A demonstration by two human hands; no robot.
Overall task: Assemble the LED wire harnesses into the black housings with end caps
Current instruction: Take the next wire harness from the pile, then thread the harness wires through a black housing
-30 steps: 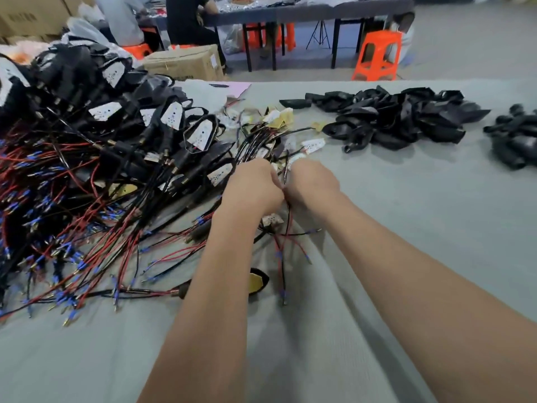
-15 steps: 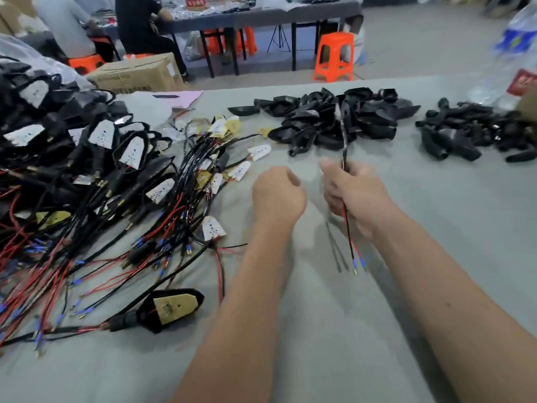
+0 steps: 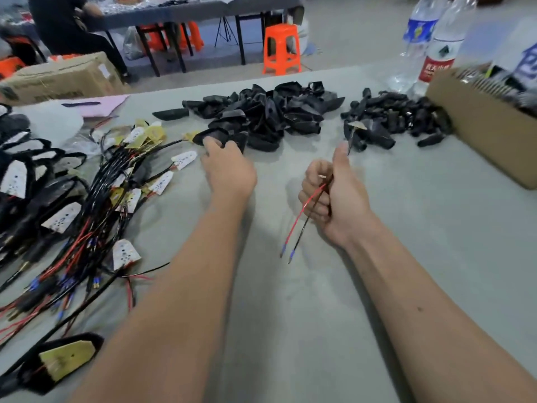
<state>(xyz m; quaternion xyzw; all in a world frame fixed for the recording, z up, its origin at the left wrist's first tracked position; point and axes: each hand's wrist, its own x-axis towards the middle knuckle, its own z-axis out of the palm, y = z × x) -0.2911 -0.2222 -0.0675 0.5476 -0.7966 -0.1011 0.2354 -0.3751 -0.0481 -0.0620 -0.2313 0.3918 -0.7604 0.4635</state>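
My right hand (image 3: 334, 196) is closed around one LED wire harness (image 3: 299, 222). Its red and black leads with blue tips hang down to the left, and its small LED board sticks up past my thumb. My left hand (image 3: 229, 167) reaches forward and its fingers touch a black housing (image 3: 213, 135) at the near edge of the pile of black housings (image 3: 276, 112). A second pile of black end caps (image 3: 392, 117) lies to the right. A heap of loose harnesses (image 3: 110, 181) with white and yellow LED boards lies to the left.
An assembled housing with a yellow board (image 3: 64, 359) lies at the near left. A cardboard box (image 3: 476, 123) with parts stands at the right edge, two water bottles (image 3: 430, 48) behind it. A pink sheet (image 3: 101, 104) and a carton (image 3: 61, 80) are far left. A person sits at a far table.
My left hand has gone forward from beside the right hand to the housing pile. My right hand has turned the harness so the leads hang left. The view has swung right.
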